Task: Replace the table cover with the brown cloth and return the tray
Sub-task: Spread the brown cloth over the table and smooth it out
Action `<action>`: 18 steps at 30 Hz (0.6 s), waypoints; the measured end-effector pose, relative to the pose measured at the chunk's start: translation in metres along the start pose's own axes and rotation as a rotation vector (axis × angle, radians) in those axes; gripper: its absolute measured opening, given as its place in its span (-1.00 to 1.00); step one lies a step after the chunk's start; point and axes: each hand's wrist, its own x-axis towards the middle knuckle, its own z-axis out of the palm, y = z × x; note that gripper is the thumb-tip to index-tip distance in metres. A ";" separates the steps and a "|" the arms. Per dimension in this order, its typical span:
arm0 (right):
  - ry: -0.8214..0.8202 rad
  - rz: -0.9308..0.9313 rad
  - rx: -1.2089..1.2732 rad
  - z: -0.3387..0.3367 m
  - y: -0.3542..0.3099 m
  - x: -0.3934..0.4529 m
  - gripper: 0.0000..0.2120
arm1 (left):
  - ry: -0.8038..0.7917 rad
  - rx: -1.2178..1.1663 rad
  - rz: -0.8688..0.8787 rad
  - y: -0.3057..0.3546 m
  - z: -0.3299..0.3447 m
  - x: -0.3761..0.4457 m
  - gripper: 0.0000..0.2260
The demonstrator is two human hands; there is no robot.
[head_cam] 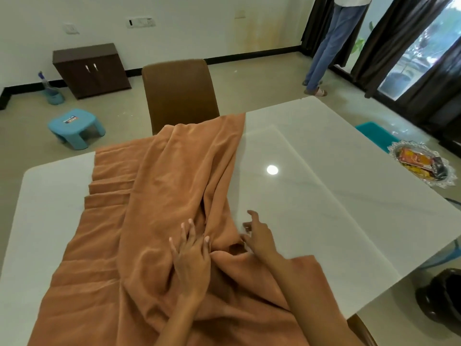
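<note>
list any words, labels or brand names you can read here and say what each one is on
Nothing can be read for certain.
Packet in the tray: white letters on its black end, upside down and too blurred to read.
Sticker on the blue stool: print too small to read.
Wall switch plate: markings too small to read.

Brown cloth (174,196) rumpled, half-spread lengthwise across table's left part; tray (424,166) on stool beyond table's right edge.

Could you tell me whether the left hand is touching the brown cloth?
Touching. The head view shows the left hand lying flat with fingers spread on the brown cloth.
</note>
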 end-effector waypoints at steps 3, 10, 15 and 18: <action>-0.066 0.019 0.187 0.022 -0.018 -0.001 -0.37 | 0.029 -0.046 0.011 -0.013 -0.007 0.002 -0.58; -0.009 0.160 0.446 0.017 -0.033 0.002 -0.42 | 0.061 0.038 -0.099 -0.048 -0.043 0.009 -0.47; 0.343 0.164 0.349 -0.061 -0.027 0.014 -0.45 | -0.147 0.178 -0.335 -0.129 -0.048 -0.007 -0.25; 0.535 0.138 0.239 -0.122 -0.035 0.019 -0.52 | -0.239 0.217 -0.296 -0.154 -0.040 -0.025 -0.24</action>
